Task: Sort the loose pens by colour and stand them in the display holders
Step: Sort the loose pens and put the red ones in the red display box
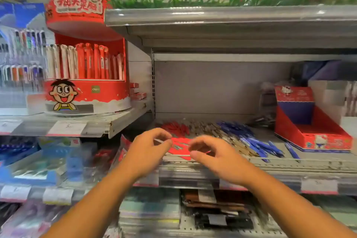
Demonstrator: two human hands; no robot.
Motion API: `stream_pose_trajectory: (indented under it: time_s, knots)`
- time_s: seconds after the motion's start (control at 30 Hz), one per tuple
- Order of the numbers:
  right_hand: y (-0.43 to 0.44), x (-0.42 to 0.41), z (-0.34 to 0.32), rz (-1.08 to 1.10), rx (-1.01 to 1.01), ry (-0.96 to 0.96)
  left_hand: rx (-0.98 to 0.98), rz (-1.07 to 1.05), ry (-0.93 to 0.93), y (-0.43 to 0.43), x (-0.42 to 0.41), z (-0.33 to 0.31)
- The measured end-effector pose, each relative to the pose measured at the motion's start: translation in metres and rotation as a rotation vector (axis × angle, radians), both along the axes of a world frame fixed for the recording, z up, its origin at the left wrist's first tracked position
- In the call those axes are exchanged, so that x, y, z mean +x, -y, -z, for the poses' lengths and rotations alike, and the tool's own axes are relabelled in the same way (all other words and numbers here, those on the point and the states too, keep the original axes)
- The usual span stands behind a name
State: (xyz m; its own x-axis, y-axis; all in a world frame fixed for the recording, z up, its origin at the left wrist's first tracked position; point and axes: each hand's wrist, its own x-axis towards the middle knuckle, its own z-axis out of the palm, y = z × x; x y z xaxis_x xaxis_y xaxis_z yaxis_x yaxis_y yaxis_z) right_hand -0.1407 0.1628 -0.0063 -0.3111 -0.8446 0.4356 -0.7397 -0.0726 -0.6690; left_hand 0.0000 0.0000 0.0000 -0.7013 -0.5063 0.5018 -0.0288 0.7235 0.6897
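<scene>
**Friend:** Where are the pens?

**Me:** They lie loose on the shelf (309,158) in front of me, in three heaps. The red pens (176,126) are on the left. The grey-brown pens (210,129) are in the middle. The blue pens (251,139) are on the right. The heaps touch each other.

**Friend:** What are your hands doing?

**Me:** My left hand (148,152) and my right hand (216,158) are close together at the front of the shelf, near the red heap. The fingers on both are curled, with thumb near fingertip. It is all blurry there, so I cannot tell if they pinch a pen or hold nothing. Something flat and red (180,144) shows between them.

**Friend:** What else is around?

**Me:** A red box (313,137) with a cat picture sits on the shelf, right of the blue pens. On the next shelf to the left is a round red stand (87,91). Red and white pens (85,62) stand up in it.
</scene>
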Motion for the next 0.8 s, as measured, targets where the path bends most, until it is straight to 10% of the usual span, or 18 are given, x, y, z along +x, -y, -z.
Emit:
stream_pose_trajectory:
  time_s: [0.4,0.8]
  knots:
    - [0.136,-0.104,-0.007,0.233,0.820,-0.382,0.137,-0.185,0.380,0.108,-0.106,0.021]
    - [0.174,-0.114,-0.009,0.155,0.856,-0.507,0.299,-0.095,0.414,0.104,-0.120,0.019]
